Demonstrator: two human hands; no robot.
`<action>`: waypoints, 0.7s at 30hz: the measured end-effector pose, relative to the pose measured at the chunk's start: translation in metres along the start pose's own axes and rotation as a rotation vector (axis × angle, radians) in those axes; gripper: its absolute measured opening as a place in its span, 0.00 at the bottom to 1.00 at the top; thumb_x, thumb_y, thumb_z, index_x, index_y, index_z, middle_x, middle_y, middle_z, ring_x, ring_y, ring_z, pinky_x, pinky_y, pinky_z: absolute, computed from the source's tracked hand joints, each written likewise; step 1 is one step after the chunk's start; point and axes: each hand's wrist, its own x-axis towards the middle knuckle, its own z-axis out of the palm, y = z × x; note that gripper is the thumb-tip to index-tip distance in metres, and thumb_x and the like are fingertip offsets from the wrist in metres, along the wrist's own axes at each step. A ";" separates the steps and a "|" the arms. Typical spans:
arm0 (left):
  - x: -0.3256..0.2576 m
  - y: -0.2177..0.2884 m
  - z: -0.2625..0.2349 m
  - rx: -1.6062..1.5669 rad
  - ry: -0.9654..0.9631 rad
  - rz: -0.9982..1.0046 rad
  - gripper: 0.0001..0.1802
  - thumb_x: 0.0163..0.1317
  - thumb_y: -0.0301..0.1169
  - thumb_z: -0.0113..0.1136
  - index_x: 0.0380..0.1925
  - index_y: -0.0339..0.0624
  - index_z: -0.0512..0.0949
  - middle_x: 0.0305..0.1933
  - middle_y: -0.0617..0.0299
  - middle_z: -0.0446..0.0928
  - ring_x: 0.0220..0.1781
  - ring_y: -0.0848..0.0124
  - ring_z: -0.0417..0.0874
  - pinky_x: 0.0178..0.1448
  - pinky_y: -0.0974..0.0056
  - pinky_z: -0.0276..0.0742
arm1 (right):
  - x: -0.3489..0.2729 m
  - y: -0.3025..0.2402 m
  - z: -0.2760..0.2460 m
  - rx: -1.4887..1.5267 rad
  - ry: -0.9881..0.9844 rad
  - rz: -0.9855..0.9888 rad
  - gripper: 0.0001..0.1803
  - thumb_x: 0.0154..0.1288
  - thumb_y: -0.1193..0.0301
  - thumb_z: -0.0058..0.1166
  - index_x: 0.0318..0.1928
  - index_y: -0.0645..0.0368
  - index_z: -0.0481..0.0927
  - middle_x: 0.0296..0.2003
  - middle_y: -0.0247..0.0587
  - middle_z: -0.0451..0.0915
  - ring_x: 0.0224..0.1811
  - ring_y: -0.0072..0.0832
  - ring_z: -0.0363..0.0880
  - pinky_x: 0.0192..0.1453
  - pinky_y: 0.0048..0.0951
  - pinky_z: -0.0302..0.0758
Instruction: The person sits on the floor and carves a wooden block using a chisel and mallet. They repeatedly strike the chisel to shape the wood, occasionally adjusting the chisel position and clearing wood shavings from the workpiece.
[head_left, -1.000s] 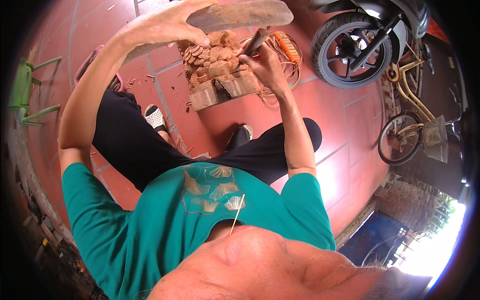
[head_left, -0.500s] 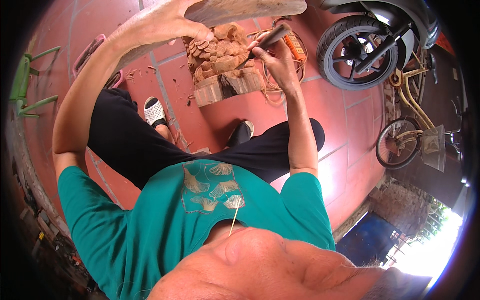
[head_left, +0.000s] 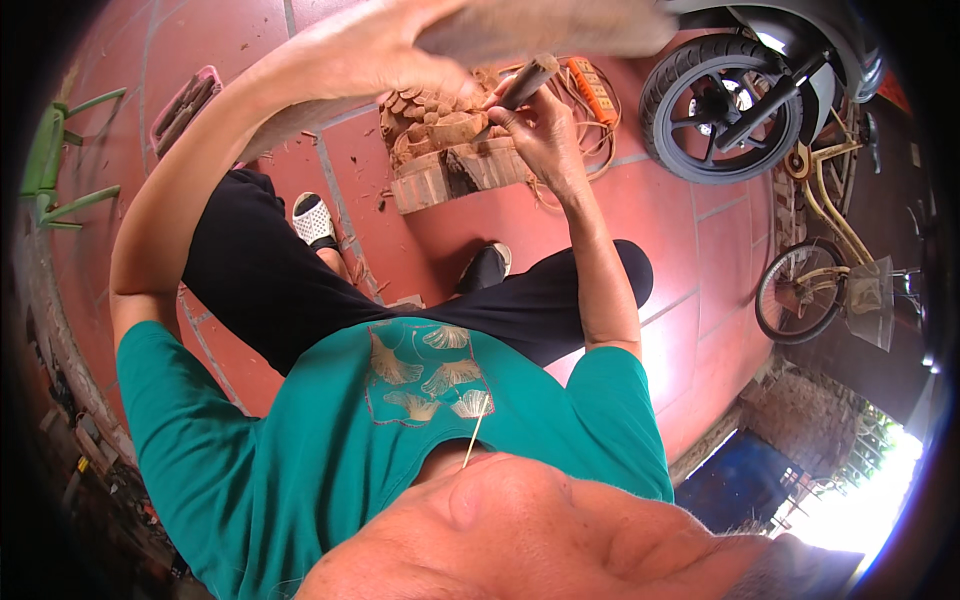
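Observation:
My left hand is closed round a thick wooden club, whose far end is blurred and reaches out to the right above the work. Below my left forearm shows another stretch of wood, partly hidden. My right hand grips a chisel by its dark handle, tilted, with the blade pointing down to the left at the carving. The reddish-brown wood carving has rounded, scale-like relief and a rough pale front edge; it lies on the tiles ahead of my feet. The club and left hand cover its far part.
An orange power strip with a coiled cable lies right of the carving. Beyond it stands a motorbike wheel, then a bicycle. At left are a pink tray of tools and a green stool. Wood chips litter the tiles.
The club in my left hand has swung right, over the carving and closer to the chisel. My right hand and chisel have shifted slightly left and down.

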 end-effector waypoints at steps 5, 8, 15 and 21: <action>0.001 -0.001 0.000 0.086 -0.063 0.015 0.48 0.54 0.42 0.75 0.71 0.29 0.66 0.37 0.49 0.83 0.28 0.71 0.81 0.28 0.63 0.76 | 0.000 -0.002 -0.001 0.039 -0.021 0.021 0.13 0.67 0.79 0.65 0.49 0.59 0.78 0.38 0.37 0.88 0.43 0.27 0.88 0.49 0.31 0.83; 0.000 0.014 -0.017 0.162 0.016 0.059 0.53 0.56 0.43 0.76 0.73 0.24 0.59 0.61 0.38 0.72 0.56 0.60 0.78 0.58 0.58 0.73 | -0.002 -0.007 -0.001 0.034 -0.025 0.033 0.13 0.67 0.79 0.65 0.49 0.59 0.78 0.38 0.37 0.88 0.43 0.27 0.88 0.49 0.32 0.83; 0.004 0.003 0.004 0.246 -0.021 0.039 0.47 0.54 0.41 0.74 0.70 0.29 0.67 0.32 0.40 0.80 0.28 0.64 0.81 0.33 0.57 0.76 | -0.001 0.005 -0.001 0.073 -0.020 0.039 0.13 0.68 0.78 0.64 0.50 0.60 0.78 0.41 0.38 0.87 0.46 0.26 0.87 0.51 0.31 0.83; 0.004 -0.006 -0.002 0.172 -0.043 0.086 0.42 0.53 0.35 0.73 0.66 0.28 0.69 0.35 0.38 0.81 0.37 0.60 0.85 0.46 0.56 0.79 | 0.003 0.026 -0.012 0.257 0.003 0.096 0.13 0.69 0.79 0.63 0.51 0.61 0.77 0.41 0.36 0.85 0.47 0.25 0.86 0.53 0.30 0.83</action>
